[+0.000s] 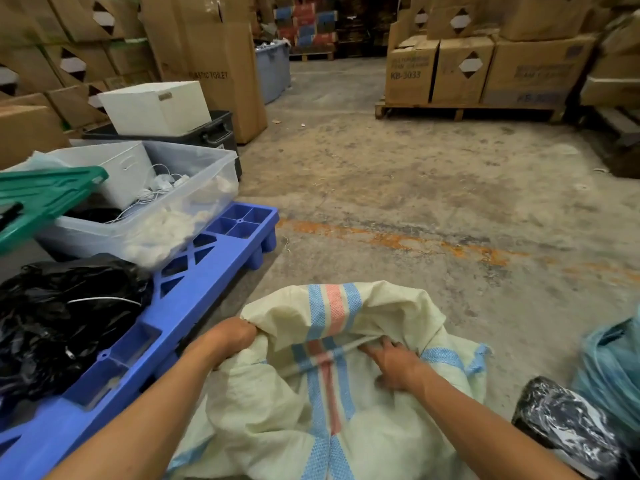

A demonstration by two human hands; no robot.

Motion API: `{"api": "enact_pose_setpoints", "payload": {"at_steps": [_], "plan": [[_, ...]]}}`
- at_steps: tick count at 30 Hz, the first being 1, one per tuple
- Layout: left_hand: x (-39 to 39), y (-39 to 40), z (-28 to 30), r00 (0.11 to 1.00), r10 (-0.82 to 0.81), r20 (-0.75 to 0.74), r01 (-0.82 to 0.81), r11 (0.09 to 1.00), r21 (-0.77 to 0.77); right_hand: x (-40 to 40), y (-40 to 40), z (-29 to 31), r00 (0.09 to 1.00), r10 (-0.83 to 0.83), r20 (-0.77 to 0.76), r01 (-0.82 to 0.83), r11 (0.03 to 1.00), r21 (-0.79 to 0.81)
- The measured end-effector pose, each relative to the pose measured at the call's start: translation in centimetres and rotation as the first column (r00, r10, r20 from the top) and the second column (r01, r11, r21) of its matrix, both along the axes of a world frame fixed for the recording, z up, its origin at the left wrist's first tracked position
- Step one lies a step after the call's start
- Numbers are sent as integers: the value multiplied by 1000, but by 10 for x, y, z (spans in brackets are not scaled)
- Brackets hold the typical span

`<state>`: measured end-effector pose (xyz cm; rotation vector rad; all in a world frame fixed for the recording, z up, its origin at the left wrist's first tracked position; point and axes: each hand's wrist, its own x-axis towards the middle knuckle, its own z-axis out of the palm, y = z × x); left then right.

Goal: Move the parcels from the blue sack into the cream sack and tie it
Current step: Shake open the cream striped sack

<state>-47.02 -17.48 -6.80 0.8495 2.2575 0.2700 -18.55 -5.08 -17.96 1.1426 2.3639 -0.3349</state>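
The cream sack (381,313), woven with blue and red stripes, sits on the floor right in front of me. My left hand (232,336) clutches its left rim in a fist. My right hand (391,363) presses down on the bunched fabric near the sack's mouth, fingers curled into the cloth. The blue sack (613,368) shows only as a crumpled edge at the far right. A dark parcel wrapped in shiny plastic (568,424) lies on the floor beside it, at the lower right. What is inside the cream sack is hidden.
A blue plastic pallet (194,292) lies to my left, carrying black plastic bags (62,317), a clear tub (194,188) and a green lid (41,199). Cardboard boxes on a wooden pallet (464,110) stand at the far right. Bare concrete floor (415,188) stretches ahead.
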Motion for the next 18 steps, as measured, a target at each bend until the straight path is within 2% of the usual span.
{"api": "enact_pose_setpoints", "payload": {"at_steps": [3, 6, 7, 9, 10, 12, 13, 14, 16, 18], "plan": [[9, 2, 4, 999, -12, -34, 13, 1000, 26, -9, -10, -4, 979, 107, 175, -107, 994, -12], [8, 3, 1, 996, -17, -82, 23, 997, 80, -16, -12, -8, 967, 254, 14, -252, 964, -85], [8, 2, 1, 995, 7, -97, 2, 996, 86, -11, -19, -10, 965, 258, 41, -251, 959, -135], [8, 2, 0, 989, 69, -132, -54, 992, 111, -5, -18, -8, 957, 240, 163, -210, 960, -187], [10, 2, 1, 980, 97, -175, -75, 989, 127, -5, -14, -2, 964, 216, 156, -175, 954, -244], [11, 3, 1, 950, 120, -288, -76, 984, 159, -8, -2, 13, 986, 137, 99, -84, 907, -413], [13, 3, 1, 933, 134, -333, -76, 981, 180, -8, 4, 17, 998, 34, 47, -8, 877, -480], [14, 3, 1, 917, 158, -366, -82, 973, 215, -9, 8, 19, 997, -66, -27, 45, 876, -480], [16, 4, 0, 902, 199, -383, -85, 952, 294, -5, 13, 17, 988, -115, -107, 86, 967, -241], [20, 5, 0, 909, 201, -364, -61, 931, 361, 4, 13, 7, 984, -116, -137, 120, 993, 17]]}}
